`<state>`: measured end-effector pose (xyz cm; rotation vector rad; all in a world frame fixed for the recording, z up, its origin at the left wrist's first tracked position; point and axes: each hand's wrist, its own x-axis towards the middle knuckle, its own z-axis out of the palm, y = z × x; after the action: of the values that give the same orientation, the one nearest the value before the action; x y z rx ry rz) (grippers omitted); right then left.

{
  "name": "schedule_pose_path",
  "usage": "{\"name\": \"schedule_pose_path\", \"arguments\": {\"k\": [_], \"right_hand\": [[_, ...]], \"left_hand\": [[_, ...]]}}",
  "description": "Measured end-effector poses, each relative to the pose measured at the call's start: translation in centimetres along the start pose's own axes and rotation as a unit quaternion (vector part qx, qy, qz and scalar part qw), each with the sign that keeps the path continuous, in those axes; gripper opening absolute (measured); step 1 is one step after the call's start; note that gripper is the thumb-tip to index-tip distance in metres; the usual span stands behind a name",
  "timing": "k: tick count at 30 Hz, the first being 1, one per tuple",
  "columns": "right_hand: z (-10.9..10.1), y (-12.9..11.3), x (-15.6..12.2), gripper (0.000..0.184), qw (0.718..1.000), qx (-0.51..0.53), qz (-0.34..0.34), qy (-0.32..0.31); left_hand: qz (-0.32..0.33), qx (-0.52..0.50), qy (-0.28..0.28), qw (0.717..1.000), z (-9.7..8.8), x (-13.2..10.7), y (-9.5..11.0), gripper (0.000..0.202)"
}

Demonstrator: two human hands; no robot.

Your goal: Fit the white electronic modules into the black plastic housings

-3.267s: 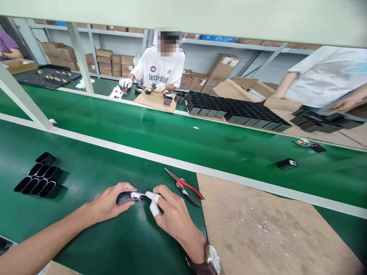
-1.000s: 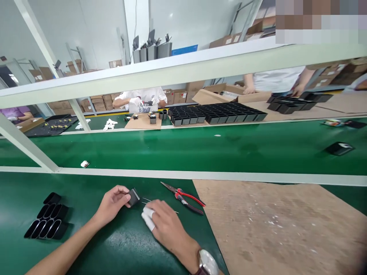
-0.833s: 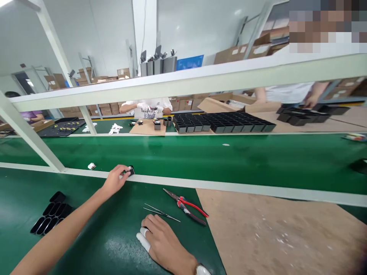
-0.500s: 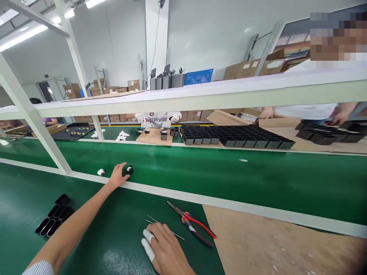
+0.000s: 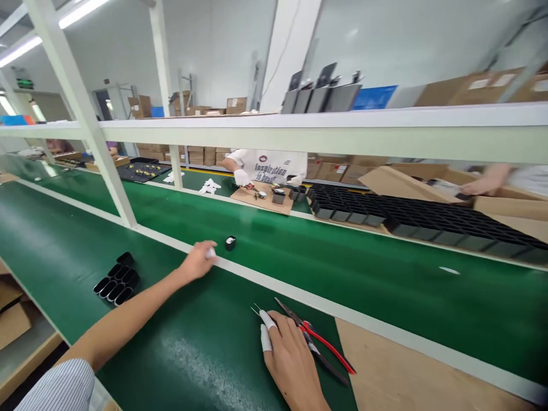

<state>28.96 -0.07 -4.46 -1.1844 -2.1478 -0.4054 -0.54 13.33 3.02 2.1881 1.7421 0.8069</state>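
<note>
My left hand (image 5: 198,262) reaches out to the white rail along the belt, its fingers closed around a small white piece (image 5: 210,253) whose shape is mostly covered. Just beyond the fingertips, on the green belt, stands a small black part with a white top (image 5: 230,243). My right hand (image 5: 291,357), wearing white finger cots on two fingers, is low over the green bench. Its fingers are bent together over thin metal tweezers (image 5: 255,309); only the tips show past the cots. Red-and-black long-nose pliers (image 5: 327,346) lie beside and partly under this hand.
Several black oval sleeves (image 5: 117,283) stand on the bench at left. A brown board (image 5: 411,371) covers the bench at right. Across the belt (image 5: 325,245), a co-worker in white gloves (image 5: 242,177) handles small parts near rows of black boxes (image 5: 428,220). A shelf beam (image 5: 299,137) crosses above.
My left hand has drawn away from the black part and now holds the white piece that lay on the belt. My right hand has shifted toward the pliers. The view has turned left.
</note>
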Motion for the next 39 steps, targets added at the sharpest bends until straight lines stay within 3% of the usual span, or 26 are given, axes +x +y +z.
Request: {"name": "schedule_pose_path", "arguments": {"k": [4, 7, 9, 11, 13, 17, 21, 24, 27, 29, 31, 34, 36, 39], "right_hand": [[-0.3, -0.2, 0.4, 0.034, 0.998, 0.054, -0.031, -0.005], [-0.7, -0.8, 0.6, 0.035, 0.994, 0.098, -0.043, -0.014], [-1.0, -1.4, 0.7, 0.035, 0.992, 0.119, -0.039, -0.016], [-1.3, -2.3, 0.9, 0.037, 0.99, 0.132, -0.035, -0.017], [-1.6, -3.5, 1.4, 0.042, 0.989, 0.141, -0.037, -0.032], [-1.8, -5.8, 2.8, 0.055, 0.981, 0.152, -0.056, -0.106], [-1.5, -6.8, 3.2, 0.056, 0.975, 0.159, -0.074, -0.133], [-1.3, -6.4, 2.8, 0.049, 0.978, 0.172, -0.052, -0.108], [-1.4, -5.8, 2.3, 0.04, 0.98, 0.178, -0.018, -0.086], [-1.5, -5.5, 2.0, 0.037, 0.981, 0.173, 0.013, -0.089], [-1.8, -5.3, 1.8, 0.038, 0.98, 0.164, 0.039, -0.111], [-2.6, -5.0, 1.8, 0.046, 0.972, 0.167, 0.053, -0.155], [-3.2, -4.8, 1.9, 0.053, 0.967, 0.177, 0.047, -0.176], [-3.6, -4.7, 2.0, 0.055, 0.967, 0.178, 0.026, -0.181]], "left_hand": [[0.124, -0.065, -0.105, 0.985, 1.7, -7.5, 3.4, 0.06], [0.176, -0.096, -0.109, 0.974, -0.8, -10.7, 3.2, 0.073], [0.155, -0.062, -0.042, 0.985, -4.3, -11.6, 1.5, 0.062], [0.096, 0.049, 0.053, 0.993, -8.3, -12.0, -1.3, 0.029], [0.041, 0.171, 0.107, 0.979, -12.0, -12.3, -4.6, 0.025], [-0.057, 0.282, 0.104, 0.952, -16.7, -12.4, -10.5, 0.032], [-0.131, 0.269, 0.041, 0.953, -18.0, -11.0, -13.4, 0.032], [-0.125, 0.254, 0.029, 0.959, -17.7, -9.0, -13.1, 0.027], [-0.084, 0.23, 0.028, 0.969, -16.1, -7.7, -10.3, 0.032], [-0.012, 0.178, 0.014, 0.984, -14.1, -7.7, -7.2, 0.033], [0.1, 0.094, -0.01, 0.99, -11.3, -8.3, -3.7, 0.031], [0.246, 0.013, -0.055, 0.968, -6.7, -9.6, 1.0, 0.024], [0.29, -0.006, -0.067, 0.955, -4.2, -10.1, 3.0, 0.022], [0.292, -0.038, -0.069, 0.953, -2.0, -10.5, 3.9, 0.02]]}}
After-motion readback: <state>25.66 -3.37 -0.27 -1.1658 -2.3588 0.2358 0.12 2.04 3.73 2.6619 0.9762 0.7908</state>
